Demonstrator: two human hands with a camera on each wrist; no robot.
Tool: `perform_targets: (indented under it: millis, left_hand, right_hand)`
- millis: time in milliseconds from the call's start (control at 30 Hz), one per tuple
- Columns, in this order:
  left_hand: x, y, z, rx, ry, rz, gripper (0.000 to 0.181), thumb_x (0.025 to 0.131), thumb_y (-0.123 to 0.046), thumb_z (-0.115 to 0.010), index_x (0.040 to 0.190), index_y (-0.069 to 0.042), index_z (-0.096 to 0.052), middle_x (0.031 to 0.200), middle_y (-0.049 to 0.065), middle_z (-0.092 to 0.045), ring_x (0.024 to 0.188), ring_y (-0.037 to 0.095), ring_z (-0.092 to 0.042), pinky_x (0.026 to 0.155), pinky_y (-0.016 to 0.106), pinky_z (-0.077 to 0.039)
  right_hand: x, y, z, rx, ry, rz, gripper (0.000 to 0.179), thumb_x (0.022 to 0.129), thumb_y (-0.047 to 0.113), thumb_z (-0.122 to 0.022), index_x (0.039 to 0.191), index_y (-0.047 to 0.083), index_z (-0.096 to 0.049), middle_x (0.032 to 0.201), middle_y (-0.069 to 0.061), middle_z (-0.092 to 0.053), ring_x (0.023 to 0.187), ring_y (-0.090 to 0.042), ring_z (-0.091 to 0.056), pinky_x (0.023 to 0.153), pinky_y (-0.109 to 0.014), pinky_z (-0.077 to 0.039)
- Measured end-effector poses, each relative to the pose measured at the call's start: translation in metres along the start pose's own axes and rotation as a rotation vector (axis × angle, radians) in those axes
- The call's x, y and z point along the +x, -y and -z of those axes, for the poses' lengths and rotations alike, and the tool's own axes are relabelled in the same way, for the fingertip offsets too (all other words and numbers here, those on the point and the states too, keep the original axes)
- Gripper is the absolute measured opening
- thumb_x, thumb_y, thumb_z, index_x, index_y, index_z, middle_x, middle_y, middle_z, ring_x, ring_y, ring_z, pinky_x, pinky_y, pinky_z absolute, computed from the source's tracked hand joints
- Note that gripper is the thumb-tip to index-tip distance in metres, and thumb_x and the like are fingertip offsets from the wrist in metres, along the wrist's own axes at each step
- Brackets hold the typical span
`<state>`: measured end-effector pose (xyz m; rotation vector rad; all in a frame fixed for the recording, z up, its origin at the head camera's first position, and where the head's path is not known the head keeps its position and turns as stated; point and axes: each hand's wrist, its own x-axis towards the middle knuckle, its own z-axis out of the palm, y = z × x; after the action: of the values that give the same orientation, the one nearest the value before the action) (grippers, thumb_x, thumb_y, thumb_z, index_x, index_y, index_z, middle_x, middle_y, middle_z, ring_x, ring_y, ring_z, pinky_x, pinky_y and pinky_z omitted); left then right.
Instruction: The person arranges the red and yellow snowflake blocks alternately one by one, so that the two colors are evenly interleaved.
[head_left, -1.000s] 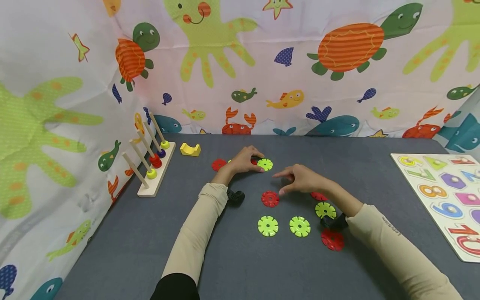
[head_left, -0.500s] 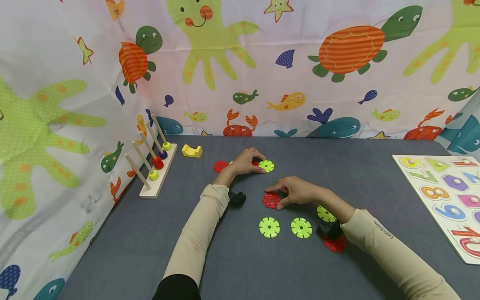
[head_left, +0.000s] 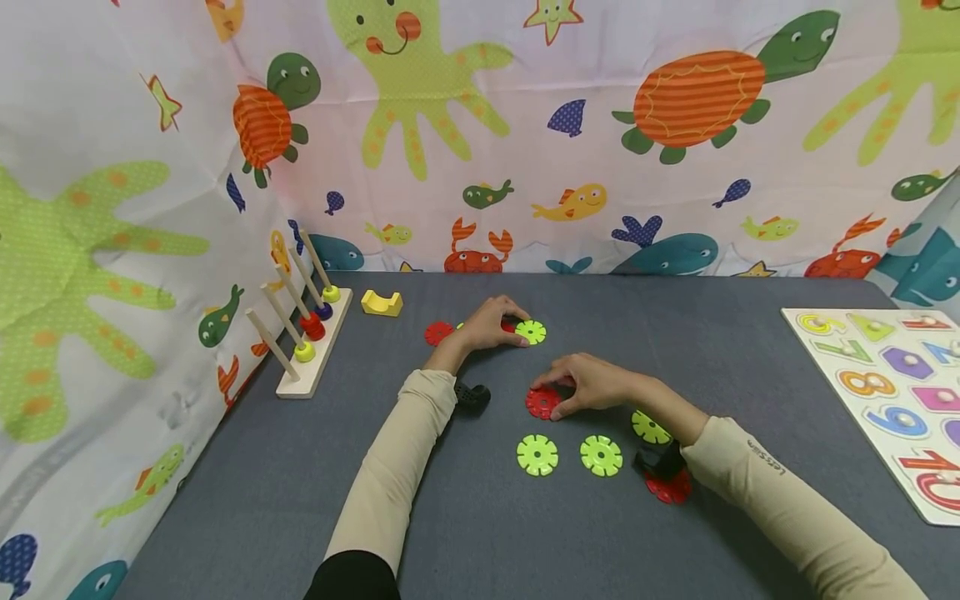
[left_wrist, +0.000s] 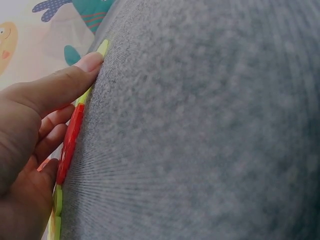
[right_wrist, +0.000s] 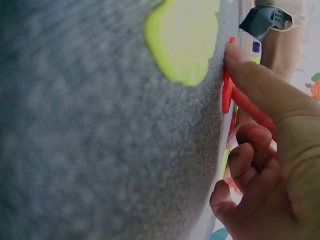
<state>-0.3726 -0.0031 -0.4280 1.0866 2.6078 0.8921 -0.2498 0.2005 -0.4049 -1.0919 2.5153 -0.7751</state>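
Note:
My left hand [head_left: 491,325] pinches a lime notched plastic disc [head_left: 532,332] by its edges, flat on the grey table. A red disc [left_wrist: 70,145] lies in line behind it under that hand, largely hidden in the head view. Nearer to me, the thumb and index finger of my right hand [head_left: 592,383] grip opposite edges of another red notched disc [head_left: 542,404], which lies on the table. The right hand's other fingers curl loosely in the right wrist view. Two lime discs, one left [head_left: 537,455] and one right [head_left: 602,456], lie just in front.
Under my right wrist lie a lime disc [head_left: 649,427] and a red disc [head_left: 670,488], partly covered. One more red disc [head_left: 438,333] sits left of my left hand. A wooden peg stand [head_left: 324,354], a yellow block [head_left: 382,303] and a number puzzle board [head_left: 892,392] surround the area.
My right hand has come down and left onto the red disc, its thumb and index finger now at the disc's edges. The left hand has stayed at its lime disc.

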Motion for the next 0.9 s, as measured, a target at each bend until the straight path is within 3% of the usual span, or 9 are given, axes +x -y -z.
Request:
perform_targets:
  millis: [167,367,500,667,900]
  left_hand:
    - [-0.001,0.001,0.000,-0.005,-0.001,0.008,0.044,0.077,-0.027,-0.074,0.116,-0.010,-0.064,0.116,0.009,-0.053,0.109,0.022,-0.045,0.097,0.036,-0.036]
    - [-0.002,0.000,0.000,-0.001,0.010,0.011,0.044,0.077,-0.027,-0.074,0.116,-0.010,-0.064,0.117,0.009,-0.053,0.110,0.022,-0.045,0.098,0.036,-0.035]
    - [-0.002,-0.001,0.001,-0.001,0.006,0.017,0.043,0.077,-0.026,-0.074,0.116,-0.010,-0.064,0.117,0.009,-0.053,0.110,0.022,-0.045,0.098,0.037,-0.035]
    - [-0.001,-0.001,0.001,-0.011,0.001,0.015,0.043,0.077,-0.025,-0.075,0.115,-0.009,-0.065,0.116,0.009,-0.053,0.110,0.022,-0.045,0.099,0.037,-0.034]
    - [-0.001,-0.002,0.002,-0.019,0.006,0.023,0.042,0.077,-0.025,-0.075,0.115,-0.009,-0.065,0.118,0.009,-0.053,0.112,0.022,-0.044,0.100,0.036,-0.034]
  right_hand:
    - [0.000,-0.001,-0.002,0.015,-0.004,0.006,0.045,0.077,0.032,-0.073,0.117,0.013,-0.063,0.109,-0.001,-0.063,0.089,-0.010,-0.054,0.077,-0.024,-0.043]
    - [-0.003,-0.006,0.007,0.046,-0.058,-0.037,0.045,0.077,0.033,-0.074,0.116,0.012,-0.064,0.111,-0.003,-0.063,0.086,-0.009,-0.051,0.074,-0.024,-0.042]
    - [-0.003,-0.018,0.027,0.057,-0.156,-0.110,0.044,0.075,0.030,-0.076,0.113,0.011,-0.065,0.094,-0.006,-0.062,0.066,-0.008,-0.041,0.061,-0.025,-0.035]
    - [0.000,-0.039,0.044,0.034,-0.236,-0.224,0.042,0.073,0.027,-0.077,0.110,0.009,-0.066,0.076,-0.003,-0.047,0.062,-0.012,-0.034,0.054,-0.026,-0.025]
    - [0.007,-0.058,0.045,0.009,-0.286,-0.328,0.041,0.075,0.025,-0.076,0.109,0.005,-0.066,0.061,0.003,-0.029,0.057,-0.013,-0.030,0.053,-0.026,-0.022]
